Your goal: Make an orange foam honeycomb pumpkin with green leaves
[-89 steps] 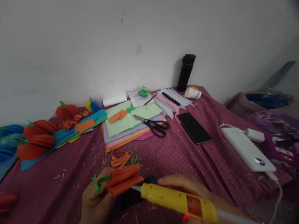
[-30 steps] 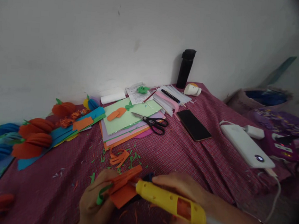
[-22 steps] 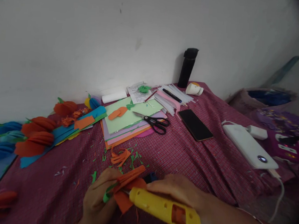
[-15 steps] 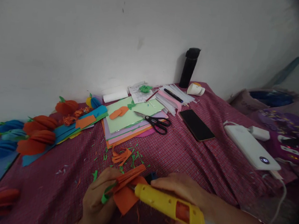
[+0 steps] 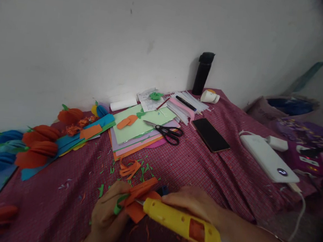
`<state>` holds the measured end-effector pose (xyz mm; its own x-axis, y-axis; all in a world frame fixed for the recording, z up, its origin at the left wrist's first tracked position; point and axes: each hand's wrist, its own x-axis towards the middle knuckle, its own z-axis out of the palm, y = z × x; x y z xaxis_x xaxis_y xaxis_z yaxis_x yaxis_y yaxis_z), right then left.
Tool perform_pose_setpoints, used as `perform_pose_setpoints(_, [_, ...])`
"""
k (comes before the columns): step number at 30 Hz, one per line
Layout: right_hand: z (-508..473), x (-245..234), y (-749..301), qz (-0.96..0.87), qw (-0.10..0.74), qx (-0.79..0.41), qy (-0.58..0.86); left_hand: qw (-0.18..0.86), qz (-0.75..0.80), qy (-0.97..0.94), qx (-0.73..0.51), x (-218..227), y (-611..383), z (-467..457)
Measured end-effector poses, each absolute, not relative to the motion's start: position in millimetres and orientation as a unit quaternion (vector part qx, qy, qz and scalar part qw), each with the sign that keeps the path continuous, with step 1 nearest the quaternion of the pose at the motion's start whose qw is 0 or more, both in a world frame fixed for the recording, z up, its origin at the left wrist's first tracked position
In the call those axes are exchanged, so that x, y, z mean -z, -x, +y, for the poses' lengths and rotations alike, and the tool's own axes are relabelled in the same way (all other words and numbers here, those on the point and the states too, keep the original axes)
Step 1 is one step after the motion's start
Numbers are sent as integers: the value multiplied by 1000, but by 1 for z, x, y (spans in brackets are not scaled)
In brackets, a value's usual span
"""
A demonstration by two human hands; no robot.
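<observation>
My left hand [image 5: 104, 217] is closed on a folded orange paper piece [image 5: 138, 196] with a green strip [image 5: 118, 207] at its end, near the bottom middle. My right hand [image 5: 199, 211] grips a yellow glue gun [image 5: 182, 224], whose tip lies against the orange folds. A clear glue stick trails from the gun's back toward the bottom right.
On the red checked cloth [image 5: 202, 166] lie orange and green paper scraps [image 5: 130, 169], a stack of coloured sheets [image 5: 137, 134], black scissors [image 5: 167, 132], a phone [image 5: 210, 134], a white power bank [image 5: 268, 158], a black flask [image 5: 203, 73]. Finished paper shapes [image 5: 37, 151] lie at left.
The orange flaps have been spread and pressed back while the glue gun tip slid along the folds. Both hands stay in about the same place.
</observation>
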<state>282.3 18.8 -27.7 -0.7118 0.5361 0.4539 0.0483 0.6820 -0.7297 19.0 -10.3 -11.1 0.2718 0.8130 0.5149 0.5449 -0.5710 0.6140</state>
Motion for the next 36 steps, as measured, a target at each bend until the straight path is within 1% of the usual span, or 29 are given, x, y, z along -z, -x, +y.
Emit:
perform_pose_setpoints(4, [21,25,-275,-847,322,-387,171,114,418,-793,-428,13,-18,-7])
perform_pose_setpoints(8, [22,23,-275,-835,364,-377,168,70,405,-804,-430,18,-15,-8])
perform_pose_setpoints(10, [22,22,-276,-834,372,-369,174,67,415,-799,-430,20,-15,-9])
perform_pose_setpoints(18, [16,31,-291,-845,333,-354,222,174,437,-759,-450,14,-19,-9])
perform_pose_setpoints(21, [12,27,-294,-852,302,-347,249,195,435,-745,-466,13,-20,-8])
perform_pose_setpoints(24, [11,21,-293,-848,282,-366,258,201,432,-736,-481,12,-21,-7])
perform_pose_setpoints(29, [13,20,-294,-825,289,-415,253,200,430,-741,-475,14,-20,-6])
perform_pose_setpoints(34, [14,23,-297,-827,310,-414,221,230,427,-750,-451,19,-18,-8])
perform_pose_setpoints(36, [13,23,-297,-828,314,-409,220,227,431,-754,-441,18,-20,-7])
